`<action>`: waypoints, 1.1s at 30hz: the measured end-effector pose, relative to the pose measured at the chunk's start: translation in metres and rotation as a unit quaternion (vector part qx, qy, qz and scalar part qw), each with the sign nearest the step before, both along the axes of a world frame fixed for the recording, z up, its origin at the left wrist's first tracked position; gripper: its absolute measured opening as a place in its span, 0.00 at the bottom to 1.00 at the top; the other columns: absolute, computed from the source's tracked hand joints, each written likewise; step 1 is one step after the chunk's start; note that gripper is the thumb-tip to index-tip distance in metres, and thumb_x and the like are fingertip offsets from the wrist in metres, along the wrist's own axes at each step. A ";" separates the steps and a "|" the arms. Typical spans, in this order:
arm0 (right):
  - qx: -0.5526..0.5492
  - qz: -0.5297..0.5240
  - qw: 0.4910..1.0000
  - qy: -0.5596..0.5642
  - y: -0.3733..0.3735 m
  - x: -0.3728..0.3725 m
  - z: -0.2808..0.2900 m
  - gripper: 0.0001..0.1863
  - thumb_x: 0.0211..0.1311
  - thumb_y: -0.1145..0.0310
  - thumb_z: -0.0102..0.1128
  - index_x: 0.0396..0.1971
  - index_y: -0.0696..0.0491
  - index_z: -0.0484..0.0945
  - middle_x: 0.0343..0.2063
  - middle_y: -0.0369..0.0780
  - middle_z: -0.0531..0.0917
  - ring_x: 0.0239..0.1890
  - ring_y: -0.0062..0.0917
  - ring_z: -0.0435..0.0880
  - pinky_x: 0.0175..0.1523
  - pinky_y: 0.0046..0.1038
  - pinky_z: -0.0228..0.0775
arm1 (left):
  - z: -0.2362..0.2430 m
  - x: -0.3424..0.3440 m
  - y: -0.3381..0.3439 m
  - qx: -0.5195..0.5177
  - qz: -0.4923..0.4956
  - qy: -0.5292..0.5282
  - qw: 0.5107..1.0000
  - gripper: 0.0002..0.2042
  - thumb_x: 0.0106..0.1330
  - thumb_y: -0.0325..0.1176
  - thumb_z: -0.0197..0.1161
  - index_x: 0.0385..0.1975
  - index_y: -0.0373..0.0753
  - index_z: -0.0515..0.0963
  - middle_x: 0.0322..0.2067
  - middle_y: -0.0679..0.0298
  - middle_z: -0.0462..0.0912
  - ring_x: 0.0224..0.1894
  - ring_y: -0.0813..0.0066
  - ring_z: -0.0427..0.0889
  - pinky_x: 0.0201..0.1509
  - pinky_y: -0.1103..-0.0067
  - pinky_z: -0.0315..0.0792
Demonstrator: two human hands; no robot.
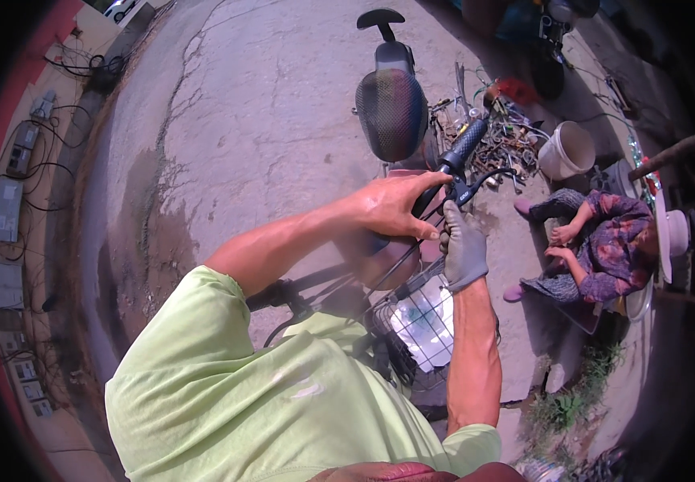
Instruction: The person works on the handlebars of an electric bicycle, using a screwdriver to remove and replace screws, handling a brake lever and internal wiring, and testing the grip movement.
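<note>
My bare left hand (395, 207) is curled over a black handlebar (424, 197), thumb pointing down. My right hand (464, 249), in a grey glove, is closed just below the brake lever housing (461, 193), thumb up against it; what its fingers pinch is hidden. A ribbed grip (466, 145) extends up and right, and the lever (493, 175) curves out beside it. Behind are a mesh-covered saddle (389, 116) and padded backrest (381, 20). Below my hands a wire basket (391, 337) holds a white sheet (422, 317); cables run down toward it.
A person (612, 245) in a hat sits low at right, near a white bucket (564, 153) and a heap of metal parts (504, 140). Another vehicle (548, 44) stands at top right. Wall boxes with cables (6, 209) line the left side; weeds (572, 402) grow at lower right.
</note>
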State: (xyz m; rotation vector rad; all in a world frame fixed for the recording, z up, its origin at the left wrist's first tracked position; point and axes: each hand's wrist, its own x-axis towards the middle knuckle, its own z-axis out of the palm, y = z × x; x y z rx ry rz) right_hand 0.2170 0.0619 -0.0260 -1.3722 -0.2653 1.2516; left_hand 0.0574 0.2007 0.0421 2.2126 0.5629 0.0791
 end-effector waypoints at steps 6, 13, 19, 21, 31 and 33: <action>0.056 0.004 0.994 0.098 -0.007 0.010 0.010 0.12 0.78 0.59 0.66 0.48 0.51 0.83 0.35 0.32 0.86 0.31 0.15 0.83 0.31 0.18 0.73 | 0.004 0.003 0.000 0.032 -0.018 0.021 0.999 0.52 0.57 0.54 0.79 0.80 0.42 0.61 0.70 0.45 0.75 0.52 0.52 0.88 0.59 0.62 0.80; -0.008 0.022 1.000 0.017 -0.002 0.012 -0.005 0.11 0.75 0.59 0.70 0.40 0.49 0.80 0.27 0.29 0.79 0.24 0.12 0.76 0.25 0.18 0.63 | 0.000 0.001 0.001 0.028 -0.023 0.015 0.999 0.51 0.57 0.55 0.79 0.79 0.42 0.63 0.72 0.45 0.73 0.54 0.50 0.87 0.59 0.61 0.80; -0.012 -0.013 0.998 0.054 0.008 0.004 -0.001 0.12 0.73 0.59 0.72 0.37 0.49 0.79 0.23 0.27 0.72 0.20 0.12 0.69 0.22 0.19 0.58 | -0.006 -0.001 -0.001 0.055 -0.010 -0.006 0.998 0.49 0.57 0.53 0.79 0.78 0.41 0.64 0.70 0.45 0.74 0.55 0.50 0.87 0.59 0.61 0.79; -0.029 -0.004 0.999 0.046 0.007 0.006 -0.006 0.13 0.73 0.57 0.72 0.37 0.50 0.79 0.23 0.28 0.73 0.21 0.12 0.69 0.23 0.20 0.59 | 0.000 0.000 -0.001 0.031 -0.012 0.012 0.999 0.49 0.57 0.53 0.79 0.78 0.41 0.64 0.69 0.45 0.75 0.55 0.50 0.87 0.59 0.61 0.79; 0.014 0.032 0.998 0.059 -0.004 0.013 0.009 0.10 0.77 0.60 0.67 0.43 0.50 0.82 0.31 0.31 0.84 0.27 0.14 0.80 0.28 0.18 0.67 | 0.003 -0.001 -0.001 0.019 -0.020 0.005 1.000 0.47 0.59 0.52 0.78 0.77 0.40 0.65 0.65 0.47 0.79 0.53 0.52 0.87 0.58 0.61 0.80; 0.007 0.041 0.998 0.039 -0.005 0.016 -0.002 0.09 0.76 0.60 0.68 0.43 0.50 0.82 0.30 0.30 0.83 0.26 0.14 0.79 0.28 0.17 0.66 | 0.008 0.000 -0.002 0.015 -0.019 0.007 1.000 0.47 0.59 0.52 0.78 0.77 0.40 0.65 0.65 0.47 0.79 0.53 0.52 0.87 0.59 0.61 0.79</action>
